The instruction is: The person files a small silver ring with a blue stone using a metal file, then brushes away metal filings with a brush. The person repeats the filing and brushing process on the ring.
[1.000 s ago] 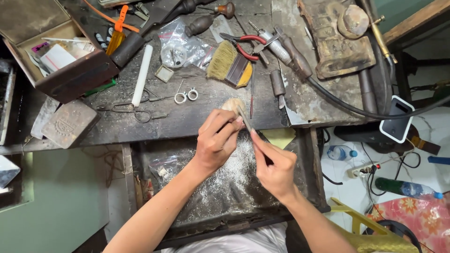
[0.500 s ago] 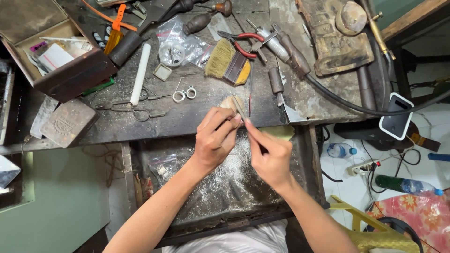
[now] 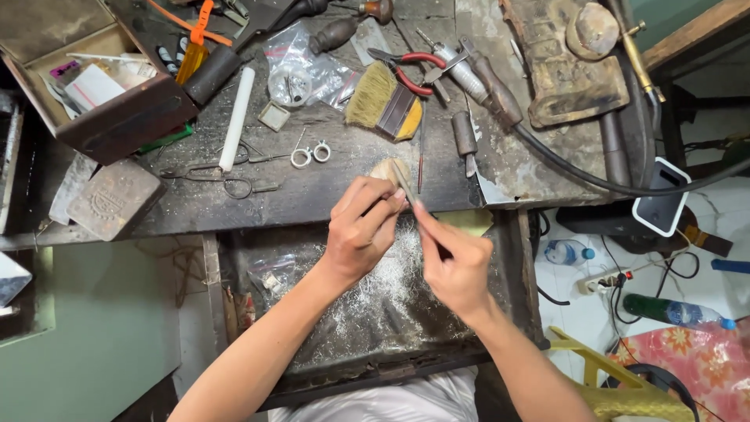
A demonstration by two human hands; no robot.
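Head view: a dark, scratched workbench (image 3: 312, 195) is seen from above, with an open drawer (image 3: 375, 312) pulled out beneath its front edge; the drawer floor is covered with pale metal filings, and a small clear bag (image 3: 269, 275) lies at its left side. At the bench's upper left an open brown box (image 3: 94, 86) is set, in which a white card packet with a pink patch and some loose papers are kept. A flat grey tin (image 3: 113, 199) with an embossed lid is laid closed below the box. Near the top centre a heap of clear plastic bags (image 3: 301, 70) is piled, one with a pink strip at its mouth; a round ring-like piece is seen through the plastic, though the contents cannot be told for sure. A flat brush (image 3: 383, 101) with straw bristles, red-handled pliers (image 3: 410, 66), a white tube (image 3: 236, 117), scissors (image 3: 226, 180) and two small silver rings (image 3: 311, 153) are spread about. On the floor at the right, two plastic bottles are laid near a white power strip.

At the bench's front edge a small wooden peg (image 3: 388, 170) is fixed. The left hand (image 3: 361, 230) is clenched around a small piece pressed against the peg; the piece itself is hidden by the fingers. A thin file (image 3: 405, 184) is gripped by the right hand (image 3: 457, 262), with its tip laid across the peg, just beside the left fingertips.
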